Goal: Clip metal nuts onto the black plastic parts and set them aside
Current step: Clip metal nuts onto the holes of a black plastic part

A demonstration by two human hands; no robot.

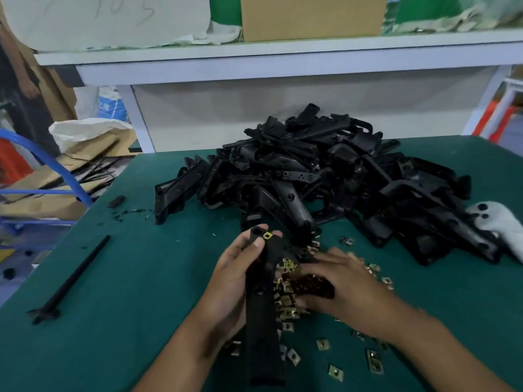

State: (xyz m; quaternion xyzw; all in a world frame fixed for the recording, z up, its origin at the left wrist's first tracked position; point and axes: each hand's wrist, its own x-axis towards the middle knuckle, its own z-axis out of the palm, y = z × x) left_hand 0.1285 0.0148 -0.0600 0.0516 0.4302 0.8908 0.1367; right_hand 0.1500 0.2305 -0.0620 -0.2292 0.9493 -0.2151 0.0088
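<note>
At the far left we see a white sack (85, 131) with its mouth open beside flattened brown cardboard (42, 199), though what the sack holds we cannot tell. On the green mat of the table (141, 278) lies a long thin black rod (76, 275) with a forked end, and beyond it a small black block (116, 201) among scattered black chips. Our left hand (235, 281) has its grip closed round a long, flat, matte black part (261, 321), thumb pressed near the top end, where a brass-coloured square nut (267, 235) sits clipped beside a round hole. The part runs down toward us, its lower end over the table. To its right lies a heap of nuts (285, 301), small, shiny folded metal squares, with loose ones (335, 372) spread flat nearer us. Our right hand (348, 287) rests palm down on that heap, fingers bent into it; whether its grip has taken a nut we cannot tell. Behind, a big tangled pile (325, 176) of glossy black moulded parts covers the table's middle, and a white moulded piece (498, 222) with dark holes lies at its right edge. On the shelf (283, 49) above stands a brown carton (311, 15).
</note>
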